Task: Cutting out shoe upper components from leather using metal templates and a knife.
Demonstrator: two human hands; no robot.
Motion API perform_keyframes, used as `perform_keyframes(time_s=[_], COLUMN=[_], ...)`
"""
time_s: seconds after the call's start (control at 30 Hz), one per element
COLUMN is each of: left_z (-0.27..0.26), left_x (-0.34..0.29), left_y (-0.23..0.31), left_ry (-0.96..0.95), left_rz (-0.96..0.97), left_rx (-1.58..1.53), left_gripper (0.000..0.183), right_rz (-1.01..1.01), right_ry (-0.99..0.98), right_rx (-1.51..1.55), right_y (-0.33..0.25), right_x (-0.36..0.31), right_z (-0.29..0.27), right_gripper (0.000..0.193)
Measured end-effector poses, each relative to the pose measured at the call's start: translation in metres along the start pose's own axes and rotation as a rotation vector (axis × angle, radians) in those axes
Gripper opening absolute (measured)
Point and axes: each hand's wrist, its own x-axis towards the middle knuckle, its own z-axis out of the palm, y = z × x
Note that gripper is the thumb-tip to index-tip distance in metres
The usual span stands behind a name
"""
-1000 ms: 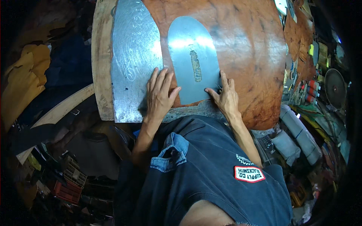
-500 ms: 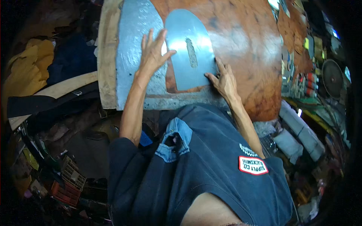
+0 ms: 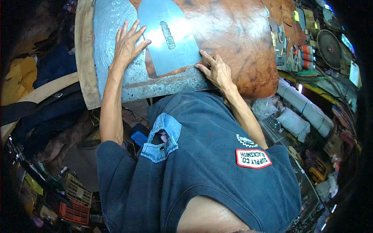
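Observation:
A smooth grey template plate [image 3: 175, 33], rounded at its far end and with a rough dark patch in its middle, lies on a brown, mottled sheet of leather [image 3: 237, 42]. My left hand [image 3: 130, 42] rests open with fingers spread on the grey worktop [image 3: 110, 29] left of the plate, its thumb tip at the plate's left edge. At the plate's near right corner is my right hand [image 3: 217, 72], index finger and thumb apart, its other fingers partly curled. The leather shows along the plate's near edge. Neither hand grasps anything.
A wooden strip [image 3: 85, 58] borders the worktop on the left. To the right stand a round fan [image 3: 329, 48], orange-and-grey rolls [image 3: 307, 54] and plastic-wrapped rolls [image 3: 305, 105]. Red and beige baskets [image 3: 74, 211] sit at the lower left. Yellow material [image 3: 19, 79] lies at the far left.
The whole view has shifted, so the bench sits higher and further left. Against the plate, my right hand has slid slightly nearer, toward its corner; my left hand has drawn slightly nearer too.

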Motion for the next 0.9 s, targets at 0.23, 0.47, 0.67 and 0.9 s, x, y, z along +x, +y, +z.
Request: perform_keyframes(time_s=[0.23,0.47,0.67,0.9], left_z=[-0.007,-0.004,-0.001,-0.002], left_x=[0.001,-0.006,0.0,-0.002], left_y=[0.002,0.01,0.012,0.007], left_ry=[0.017,0.051,0.062,0.069], left_rz=[-0.022,-0.056,-0.045,-0.05], left_rx=[0.088,-0.056,-0.048,-0.072], left_gripper=[0.055,0.056,0.056,0.058], right_rz=[0.08,0.072,0.024,0.016], right_ry=[0.054,0.046,0.094,0.021], right_rx=[-0.091,-0.034,-0.019,-0.008], right_y=[-0.013,-0.012,-0.006,-0.006], right_x=[0.003,0.001,0.003,0.009], right_z=[0.009,0.01,0.012,0.007], right_gripper=[0.061,0.062,0.063,0.063])
